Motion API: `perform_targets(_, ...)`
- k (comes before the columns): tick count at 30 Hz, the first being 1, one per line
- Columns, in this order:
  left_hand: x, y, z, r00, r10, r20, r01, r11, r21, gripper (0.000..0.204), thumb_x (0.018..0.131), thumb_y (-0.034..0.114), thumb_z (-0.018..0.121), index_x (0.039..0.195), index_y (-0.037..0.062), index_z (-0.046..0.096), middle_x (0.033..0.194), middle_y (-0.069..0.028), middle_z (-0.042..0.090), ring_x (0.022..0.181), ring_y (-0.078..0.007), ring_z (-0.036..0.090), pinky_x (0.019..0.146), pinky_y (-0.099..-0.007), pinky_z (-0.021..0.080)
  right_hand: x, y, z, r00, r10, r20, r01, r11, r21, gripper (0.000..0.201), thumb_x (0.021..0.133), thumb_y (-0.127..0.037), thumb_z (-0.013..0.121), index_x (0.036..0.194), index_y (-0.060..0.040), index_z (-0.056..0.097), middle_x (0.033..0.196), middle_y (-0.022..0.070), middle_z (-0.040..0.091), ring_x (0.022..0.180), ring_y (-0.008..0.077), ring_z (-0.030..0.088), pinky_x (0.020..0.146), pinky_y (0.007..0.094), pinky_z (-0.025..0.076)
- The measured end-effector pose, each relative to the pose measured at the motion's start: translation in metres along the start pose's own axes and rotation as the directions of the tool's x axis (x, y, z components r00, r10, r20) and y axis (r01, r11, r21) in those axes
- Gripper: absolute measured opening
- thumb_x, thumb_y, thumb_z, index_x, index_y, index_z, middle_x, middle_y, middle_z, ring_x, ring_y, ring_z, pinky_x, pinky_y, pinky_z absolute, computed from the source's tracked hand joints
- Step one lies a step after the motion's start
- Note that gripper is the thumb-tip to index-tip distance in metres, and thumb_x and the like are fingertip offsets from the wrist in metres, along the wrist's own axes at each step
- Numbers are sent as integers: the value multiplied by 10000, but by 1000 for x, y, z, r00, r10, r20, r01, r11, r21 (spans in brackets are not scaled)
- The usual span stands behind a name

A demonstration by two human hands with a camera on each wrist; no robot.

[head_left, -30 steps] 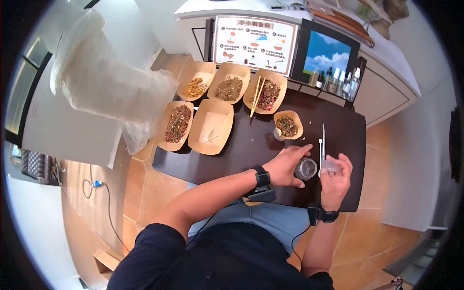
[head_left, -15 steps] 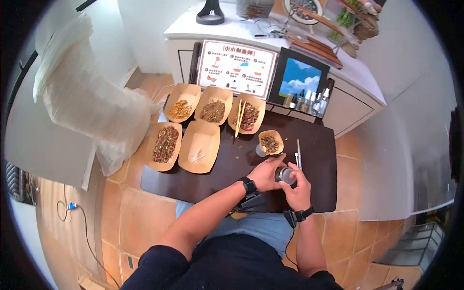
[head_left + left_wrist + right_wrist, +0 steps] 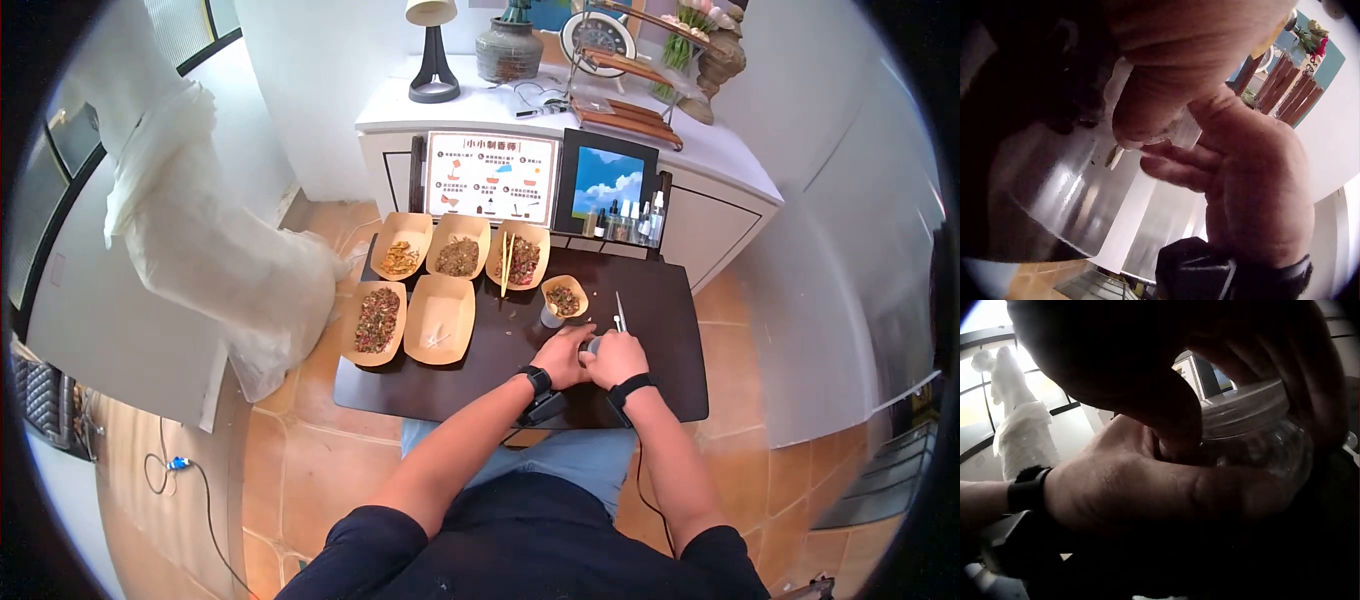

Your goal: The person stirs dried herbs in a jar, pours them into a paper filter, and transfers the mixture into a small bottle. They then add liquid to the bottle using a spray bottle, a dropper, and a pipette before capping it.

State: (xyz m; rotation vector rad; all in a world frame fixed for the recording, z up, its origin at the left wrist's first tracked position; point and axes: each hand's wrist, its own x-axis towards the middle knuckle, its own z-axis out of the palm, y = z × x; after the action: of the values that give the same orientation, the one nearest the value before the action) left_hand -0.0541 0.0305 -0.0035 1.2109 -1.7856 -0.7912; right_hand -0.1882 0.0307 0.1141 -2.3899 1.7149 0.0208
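Both hands meet over a clear round jar (image 3: pixel 1297 456) near the right front of the dark table (image 3: pixel 490 375). My left hand (image 3: pixel 562 360) grips the jar's body, its thumb lying along the side in the right wrist view. From above, my right hand (image 3: pixel 620 362) holds the clear lid (image 3: pixel 1244 407) on the jar's mouth, thumb and fingers curled round the rim. In the head view the hands hide most of the jar. Just beyond them stands a small brown paper tray (image 3: pixel 563 299) of dried herb mix. A thin pointed metal tool (image 3: pixel 621 312) lies past the right hand.
Several brown paper trays stand at the left and back, holding dried plant bits (image 3: pixel 377 320); one tray (image 3: pixel 440 300) has small white sticks. Chopsticks (image 3: pixel 507 265) lie across another. Behind are an instruction sign (image 3: pixel 490 178), small bottles (image 3: pixel 625 222) and a white cabinet (image 3: pixel 715 205).
The right hand, earlier holding the lid apart to the right, has brought it onto the jar and now grips it there. The left hand stays round the jar. The head view has shifted.
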Motion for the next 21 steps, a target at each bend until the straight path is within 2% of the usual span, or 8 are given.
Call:
perform_targets(4, -3, 10, -3, 1000, 15, -20, -14, 998, 56, 776, 675, 286, 885, 1342, 15, 595, 1270, -197, 667, 1197, -369, 622, 1031, -441, 502, 5, 0, 5, 987, 158, -28, -161, 976, -145, 548, 871, -542, 648, 865, -12, 790, 895, 227, 755, 874, 378, 751, 821, 452, 602)
perform_targets(8, -2, 16, -6, 999, -47, -5, 48, 997, 53, 687, 674, 288, 887, 1262, 40, 634, 1232, -193, 676, 1167, -367, 635, 1015, -441, 509, 8, 9, 14, 987, 150, -60, -158, 974, -162, 593, 897, -578, 584, 849, -27, 800, 880, 215, 761, 871, 361, 758, 807, 450, 604)
perform_targets(11, 0, 7, -1, 999, -46, 3, 45, 996, 73, 631, 701, 282, 866, 1241, 46, 639, 1193, -196, 682, 1138, -377, 641, 992, -447, 514, 6, 10, 32, 989, 140, -48, -146, 980, -132, 631, 919, -581, 553, 1098, -11, 755, 956, 214, 762, 913, 371, 751, 833, 473, 594)
perform_targets(13, 1, 6, 4, 999, 6, -35, -3, 994, 105, 529, 751, 266, 818, 1196, 39, 644, 1135, -208, 687, 1095, -400, 643, 961, -468, 513, -2, 5, 40, 964, 201, -171, -211, 976, -44, 705, 944, -530, 560, 1391, 13, 541, 1222, 237, 685, 1034, 387, 713, 865, 481, 579)
perform_targets(14, -1, 8, 5, 999, 9, -50, -4, 995, 99, 529, 751, 266, 818, 1196, 39, 644, 1135, -208, 687, 1095, -400, 643, 961, -468, 513, -3, 12, 45, 966, 191, -176, -204, 977, -57, 705, 944, -530, 560, 1391, 13, 541, 1222, 237, 685, 1034, 387, 713, 865, 481, 579)
perform_targets(16, -1, 12, 2, 999, 33, -29, -30, 994, 104, 501, 762, 270, 802, 1172, 33, 638, 1138, -220, 683, 1088, -421, 637, 961, -477, 508, -4, 23, 52, 960, -79, -269, 82, 997, -1, 777, 941, -427, 630, 1511, 8, 332, 1450, 245, 493, 1095, 432, 655, 904, 498, 558)
perform_targets(17, 2, 15, 0, 1000, 8, 22, -11, 993, 116, 487, 782, 269, 778, 1174, 24, 625, 1133, -242, 677, 1090, -442, 626, 964, -486, 504, -3, 30, 54, 950, -170, -261, 192, 979, 64, 707, 943, -323, 658, 1496, 13, 372, 1524, 248, 377, 1174, 436, 589, 964, 500, 521)
perform_targets(21, -2, 16, 4, 997, 62, -53, -55, 990, 129, 460, 798, 261, 751, 1151, 0, 613, 1110, -270, 672, 1103, -457, 610, 981, -503, 491, -6, 48, 70, 821, -445, -358, 481, 877, 14, 701, 984, -220, 580, 1542, 89, 288, 1581, 279, 339, 1368, 452, 418, 1168, 475, 352)
